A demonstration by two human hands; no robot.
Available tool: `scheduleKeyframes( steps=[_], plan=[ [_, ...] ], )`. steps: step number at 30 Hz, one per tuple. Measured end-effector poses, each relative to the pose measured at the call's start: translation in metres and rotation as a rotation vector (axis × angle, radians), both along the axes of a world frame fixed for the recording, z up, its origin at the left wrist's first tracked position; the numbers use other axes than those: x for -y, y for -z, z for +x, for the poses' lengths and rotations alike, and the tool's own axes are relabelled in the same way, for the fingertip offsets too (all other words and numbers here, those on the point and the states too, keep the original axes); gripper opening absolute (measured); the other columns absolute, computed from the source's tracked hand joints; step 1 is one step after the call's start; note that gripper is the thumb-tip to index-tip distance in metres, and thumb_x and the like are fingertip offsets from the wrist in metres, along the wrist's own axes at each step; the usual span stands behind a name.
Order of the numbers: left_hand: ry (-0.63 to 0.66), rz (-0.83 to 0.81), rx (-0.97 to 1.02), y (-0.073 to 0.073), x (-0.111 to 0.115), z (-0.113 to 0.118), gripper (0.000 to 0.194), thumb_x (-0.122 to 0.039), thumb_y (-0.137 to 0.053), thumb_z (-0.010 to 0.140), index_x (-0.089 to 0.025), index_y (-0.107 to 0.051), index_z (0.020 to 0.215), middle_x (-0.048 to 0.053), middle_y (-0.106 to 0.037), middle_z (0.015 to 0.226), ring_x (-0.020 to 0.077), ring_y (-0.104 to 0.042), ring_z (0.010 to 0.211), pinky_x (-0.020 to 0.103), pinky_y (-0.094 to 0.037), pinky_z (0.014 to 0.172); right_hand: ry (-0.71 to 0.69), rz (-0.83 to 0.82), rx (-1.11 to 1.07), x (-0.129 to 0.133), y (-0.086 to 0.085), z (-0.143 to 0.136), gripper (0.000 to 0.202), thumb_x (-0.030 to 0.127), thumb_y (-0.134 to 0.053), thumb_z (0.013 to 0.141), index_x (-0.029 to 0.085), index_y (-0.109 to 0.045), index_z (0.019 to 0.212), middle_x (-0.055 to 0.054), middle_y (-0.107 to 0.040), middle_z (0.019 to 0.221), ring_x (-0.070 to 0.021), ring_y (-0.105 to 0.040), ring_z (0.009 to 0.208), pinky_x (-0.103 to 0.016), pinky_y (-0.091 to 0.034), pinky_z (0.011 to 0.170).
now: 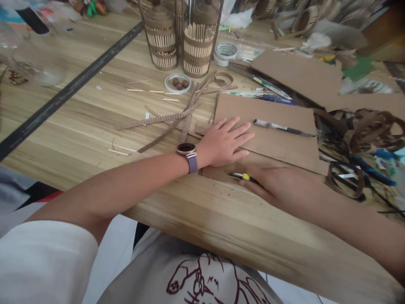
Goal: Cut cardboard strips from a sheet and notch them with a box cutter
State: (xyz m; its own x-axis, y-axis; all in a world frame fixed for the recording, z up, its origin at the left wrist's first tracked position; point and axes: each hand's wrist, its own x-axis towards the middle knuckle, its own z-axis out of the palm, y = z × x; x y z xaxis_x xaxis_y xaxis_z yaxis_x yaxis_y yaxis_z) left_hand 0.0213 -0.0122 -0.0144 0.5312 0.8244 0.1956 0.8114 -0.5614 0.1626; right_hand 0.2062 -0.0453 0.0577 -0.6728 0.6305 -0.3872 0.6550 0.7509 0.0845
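Observation:
My left hand (pixel 226 142) lies flat with its fingers spread, pressing on a brown cardboard sheet (pixel 284 150). A watch with a purple strap is on that wrist. Just to the right and nearer to me, my right hand (pixel 264 181) is closed round a black cutter with a yellow part (pixel 246 176). The cutter's front end points left, over a cardboard strip (pixel 217 172) along the sheet's near side. A black pen (pixel 281 127) rests on the sheet. Left of my left hand, thin corrugated strips (pixel 167 117) cross one another.
Two stick-and-cardboard towers (pixel 198 50) stand at the back, near a tape roll (pixel 225 52) and a lid with brown balls (pixel 177 83). A long black ruler (pixel 72 86) crosses the left side. Curled strips (pixel 370 131) and black-framed glasses (pixel 344 180) are at the right.

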Motion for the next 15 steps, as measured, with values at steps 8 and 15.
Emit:
scheduleKeyframes(
  steps=[8, 15],
  plan=[
    [0.028, 0.072, 0.016, 0.006, -0.003, -0.002, 0.053, -0.042, -0.041, 0.104, -0.019, -0.047, 0.151, 0.008, -0.039, 0.161, 0.0351, -0.034, 0.149, 0.051, -0.028, 0.12, -0.113, 0.022, 0.176, 0.002, -0.003, -0.054, 0.03, 0.029, -0.04, 0.1, 0.018, -0.065, 0.089, -0.002, -0.061, 0.063, -0.0135, -0.046, 0.046, -0.027, -0.016, 0.043],
    [0.033, 0.1, 0.008, 0.008, -0.004, -0.002, 0.053, -0.043, -0.04, 0.104, -0.021, -0.046, 0.151, 0.007, -0.04, 0.161, 0.0346, -0.035, 0.148, 0.051, -0.029, 0.119, -0.099, 0.016, 0.257, 0.005, -0.003, -0.06, 0.036, 0.038, -0.037, 0.102, 0.018, -0.065, 0.095, -0.003, -0.061, 0.064, -0.0146, -0.042, 0.044, -0.027, -0.017, 0.042]
  ],
)
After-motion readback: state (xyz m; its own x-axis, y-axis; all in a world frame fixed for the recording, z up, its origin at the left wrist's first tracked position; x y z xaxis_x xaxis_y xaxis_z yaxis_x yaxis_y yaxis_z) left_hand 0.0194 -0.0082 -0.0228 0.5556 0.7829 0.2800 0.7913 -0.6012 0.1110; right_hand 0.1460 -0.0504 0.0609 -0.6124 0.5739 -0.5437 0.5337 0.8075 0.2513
